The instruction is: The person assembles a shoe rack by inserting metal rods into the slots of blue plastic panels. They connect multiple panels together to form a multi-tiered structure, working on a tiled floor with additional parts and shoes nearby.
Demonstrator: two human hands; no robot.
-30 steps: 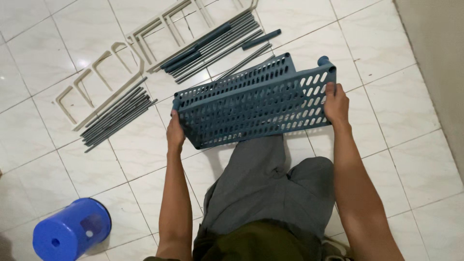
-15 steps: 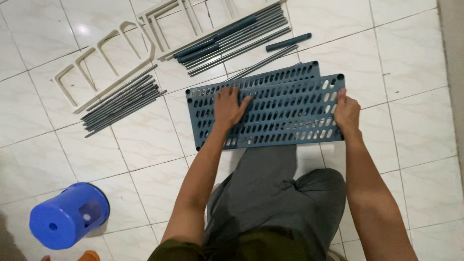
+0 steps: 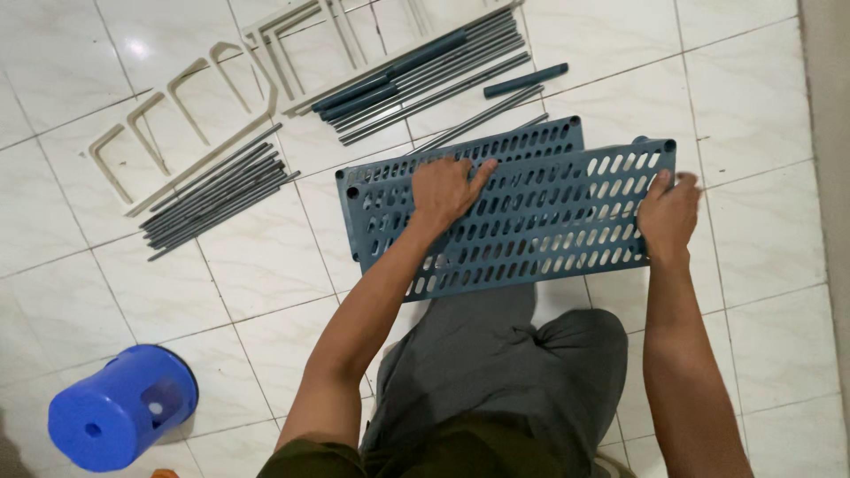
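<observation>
White tiled floor [image 3: 266,265] all around, glossy, with thin grout lines. Cream plastic side frames [image 3: 186,106] lying flat at upper left. One bundle of grey metal rods [image 3: 217,190] just below the frames, another bundle of blue-grey tubes and rods [image 3: 416,75] at top centre, one short dark tube [image 3: 525,80] beside it. Blue plastic stool [image 3: 119,407] tipped on its side at lower left.

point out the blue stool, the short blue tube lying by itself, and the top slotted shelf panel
blue stool [image 3: 119,420], head view, on its rounded side wall
short blue tube [image 3: 526,80], head view, on the middle of its length
top slotted shelf panel [image 3: 549,221], head view, on the slotted face between the two hands
</observation>
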